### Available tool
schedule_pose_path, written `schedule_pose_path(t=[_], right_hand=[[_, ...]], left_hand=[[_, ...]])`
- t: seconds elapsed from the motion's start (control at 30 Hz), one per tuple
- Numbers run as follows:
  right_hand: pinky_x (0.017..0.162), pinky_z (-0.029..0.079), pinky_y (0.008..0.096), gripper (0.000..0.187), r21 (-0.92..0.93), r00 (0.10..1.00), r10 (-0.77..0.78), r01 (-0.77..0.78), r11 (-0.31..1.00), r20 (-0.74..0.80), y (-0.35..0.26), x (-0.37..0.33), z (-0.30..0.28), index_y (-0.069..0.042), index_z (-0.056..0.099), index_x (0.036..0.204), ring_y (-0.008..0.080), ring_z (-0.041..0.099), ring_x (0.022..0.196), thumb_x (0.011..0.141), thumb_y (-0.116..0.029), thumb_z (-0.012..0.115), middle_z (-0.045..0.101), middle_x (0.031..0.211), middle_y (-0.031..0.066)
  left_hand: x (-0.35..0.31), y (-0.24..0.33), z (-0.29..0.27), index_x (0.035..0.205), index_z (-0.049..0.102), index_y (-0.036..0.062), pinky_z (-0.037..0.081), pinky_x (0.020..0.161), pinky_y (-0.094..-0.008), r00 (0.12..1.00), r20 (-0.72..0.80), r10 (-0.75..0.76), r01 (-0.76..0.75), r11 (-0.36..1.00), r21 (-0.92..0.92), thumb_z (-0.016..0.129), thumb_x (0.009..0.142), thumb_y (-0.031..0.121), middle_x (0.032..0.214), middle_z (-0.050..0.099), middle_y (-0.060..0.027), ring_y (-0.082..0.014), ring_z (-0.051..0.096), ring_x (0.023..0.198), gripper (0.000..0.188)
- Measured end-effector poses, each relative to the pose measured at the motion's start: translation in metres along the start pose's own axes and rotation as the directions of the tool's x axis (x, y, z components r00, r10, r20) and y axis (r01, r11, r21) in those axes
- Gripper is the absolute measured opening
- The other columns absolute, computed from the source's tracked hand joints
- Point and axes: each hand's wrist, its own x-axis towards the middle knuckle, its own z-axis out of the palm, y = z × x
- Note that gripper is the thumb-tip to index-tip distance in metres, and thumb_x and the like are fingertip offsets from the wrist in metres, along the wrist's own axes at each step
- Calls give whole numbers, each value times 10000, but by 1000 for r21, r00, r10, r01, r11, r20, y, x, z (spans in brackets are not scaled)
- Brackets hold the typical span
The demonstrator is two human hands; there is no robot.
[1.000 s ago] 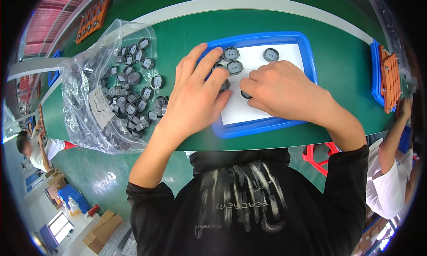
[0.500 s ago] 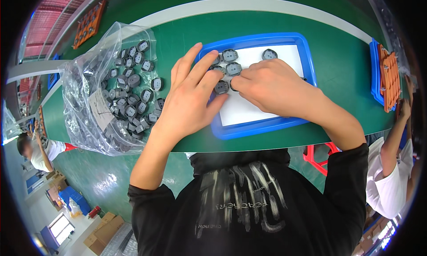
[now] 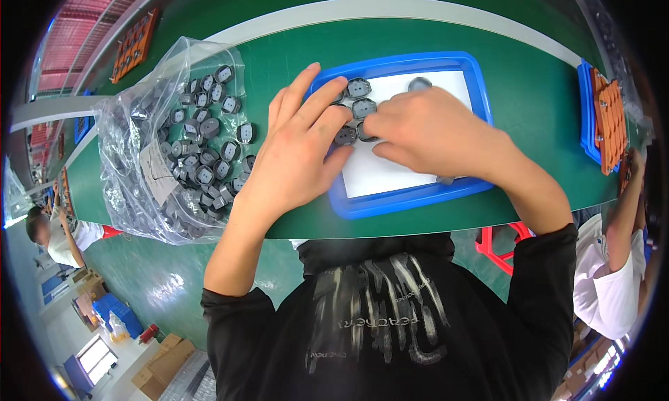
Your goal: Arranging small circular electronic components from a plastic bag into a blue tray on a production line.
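While my left fingers (image 3: 322, 98) are spread over the left edge of the blue tray (image 3: 390, 201), my right fingers (image 3: 380, 125) pinch a gray part (image 3: 364, 134). It sits inside, on the white sheet (image 3: 383, 174), beside other gray parts (image 3: 359, 88).

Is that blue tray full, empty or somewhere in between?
In between: gray parts sit grouped toward the left of the blue tray, while bare white lining shows elsewhere; the right hand hides some of it.
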Motion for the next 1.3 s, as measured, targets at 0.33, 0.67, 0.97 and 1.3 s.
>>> schedule_pose_path(t=[0.33,0.67,0.97,1.3], right_hand=[[691,510,447,173,-201,963,267,-253,946,45,14,-13,-41,-36,623,929,353,653,792,803,-97,723,637,834,140],[726,509,450,68,-162,984,142,-123,979,106,10,-5,-18,-17,606,841,335,636,849,793,-7,652,604,862,129],[762,521,398,60,-164,999,-10,17,986,40,3,-10,-17,-7,601,785,287,595,861,774,-36,652,569,870,108],[727,509,376,88,-10,978,-138,141,990,156,-32,-17,-9,-34,610,728,275,577,824,748,-91,675,555,792,98]], left_hand=[[-17,3,-36,1126,652,48,444,1012,-484,990,-61,-130,130,991,-13,824,698,81,1241,610,-139,-376,546,1159,463],[-81,-1,-51,1118,659,17,469,880,-434,931,68,-359,345,925,161,782,728,29,1066,575,-127,-334,543,1011,409],[-75,-15,-53,1074,655,17,526,833,-386,846,-312,-433,439,897,-55,736,745,-10,1019,660,-134,-316,633,914,340],[-88,7,6,944,659,26,510,863,-431,961,-273,-52,52,999,-6,727,692,-69,1138,663,-150,-335,623,1009,278]])
